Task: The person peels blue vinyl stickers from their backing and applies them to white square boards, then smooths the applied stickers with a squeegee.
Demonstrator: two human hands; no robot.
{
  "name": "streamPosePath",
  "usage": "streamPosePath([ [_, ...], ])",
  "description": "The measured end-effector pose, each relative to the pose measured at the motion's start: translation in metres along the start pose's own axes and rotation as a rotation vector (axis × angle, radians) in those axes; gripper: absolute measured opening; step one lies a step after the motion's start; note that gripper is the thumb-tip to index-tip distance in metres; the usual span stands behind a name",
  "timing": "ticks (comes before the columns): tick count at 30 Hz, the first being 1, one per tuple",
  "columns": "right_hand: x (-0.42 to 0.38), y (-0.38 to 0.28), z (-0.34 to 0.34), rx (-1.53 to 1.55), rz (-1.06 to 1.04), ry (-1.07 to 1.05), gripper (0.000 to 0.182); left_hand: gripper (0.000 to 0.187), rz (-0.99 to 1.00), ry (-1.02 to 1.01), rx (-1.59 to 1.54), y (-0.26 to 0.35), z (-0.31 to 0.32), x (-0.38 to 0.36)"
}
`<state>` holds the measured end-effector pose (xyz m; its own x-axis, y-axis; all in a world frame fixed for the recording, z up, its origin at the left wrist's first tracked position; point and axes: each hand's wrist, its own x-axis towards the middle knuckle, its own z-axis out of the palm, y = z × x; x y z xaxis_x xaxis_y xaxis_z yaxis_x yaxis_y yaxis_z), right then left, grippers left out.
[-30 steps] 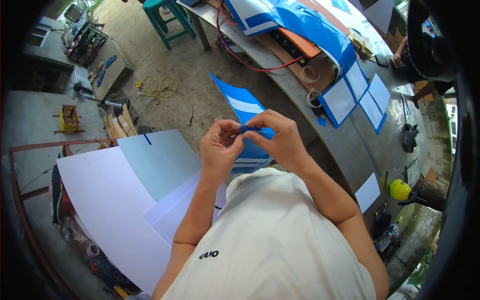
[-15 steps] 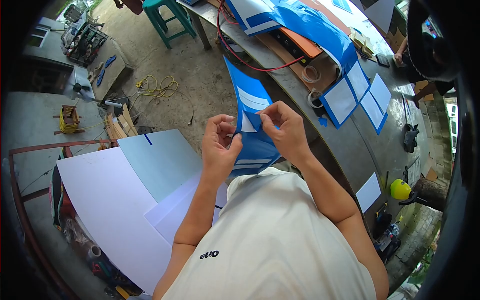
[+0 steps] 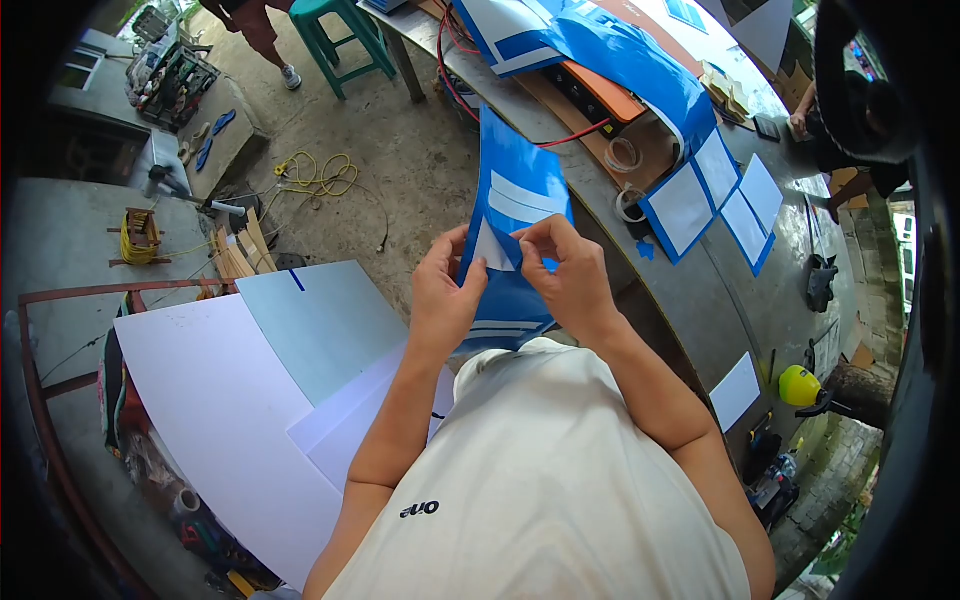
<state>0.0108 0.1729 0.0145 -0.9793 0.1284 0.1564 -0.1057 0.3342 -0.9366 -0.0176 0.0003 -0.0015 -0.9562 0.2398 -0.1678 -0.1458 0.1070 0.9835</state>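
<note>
In front of my shirt I hold a blue vinyl sheet (image 3: 532, 160) with white strips showing in it. My left hand (image 3: 445, 295) is closed on its left edge, the thumb lying on the front. My right hand (image 3: 572, 270) pinches a lifted blue flap (image 3: 509, 250) near the sheet's middle. Beside that flap a white patch (image 3: 487, 246) is bared. The sheet's lower part hangs against my shirt, partly behind my hands.
To the right, the long table (image 3: 745, 300) bears blue-bordered white pieces (image 3: 683, 210), tape rolls (image 3: 624, 154) and an orange machine (image 3: 600, 95) under more blue vinyl. Large white boards (image 3: 220, 400) lean at left. A green stool (image 3: 340, 45) and yellow cord (image 3: 320, 175) are beyond.
The sheet's upper part has swung right and turned more toward me. More of the white patch beside the flap shows. A person's leg has come into view at the top left.
</note>
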Motion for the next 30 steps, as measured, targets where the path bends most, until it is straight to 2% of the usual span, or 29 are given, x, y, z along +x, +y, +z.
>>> streamPosePath([
  [2, 0.0, 0.002, -0.004, 0.022, 0.071, 0.038, 0.008, 0.031, 0.005, 0.04, -0.029, -0.005, 0.001, 0.0],
  [8, 0.003, 0.017, -0.017, 0.189, 0.227, 0.08, 0.008, 0.029, -0.097, 0.005, 0.013, 0.002, -0.005, 0.003],
  [11, 0.002, 0.017, -0.022, 0.244, 0.243, 0.055, 0.008, 0.028, -0.102, -0.028, -0.106, 0.005, -0.003, 0.005],
  [15, -0.003, 0.014, -0.02, 0.253, 0.182, 0.015, 0.007, 0.028, -0.109, -0.044, -0.032, 0.009, 0.002, 0.014],
  [17, -0.006, 0.012, -0.02, 0.161, 0.04, -0.031, 0.008, 0.025, -0.082, -0.023, -0.002, 0.017, 0.006, 0.017],
  [21, -0.007, 0.006, -0.024, 0.155, 0.059, -0.011, 0.008, 0.023, -0.048, -0.059, 0.045, 0.013, 0.004, 0.02],
  [23, -0.008, 0.014, -0.028, 0.266, 0.176, 0.039, 0.007, 0.022, -0.03, -0.015, 0.022, 0.012, 0.005, 0.021],
  [27, -0.012, 0.026, -0.037, 0.443, 0.236, 0.047, 0.007, 0.021, -0.005, 0.025, -0.006, 0.009, 0.008, 0.021],
  [30, -0.017, 0.027, -0.04, 0.405, 0.25, -0.058, 0.01, 0.023, -0.03, 0.029, -0.056, 0.012, 0.015, 0.019],
])
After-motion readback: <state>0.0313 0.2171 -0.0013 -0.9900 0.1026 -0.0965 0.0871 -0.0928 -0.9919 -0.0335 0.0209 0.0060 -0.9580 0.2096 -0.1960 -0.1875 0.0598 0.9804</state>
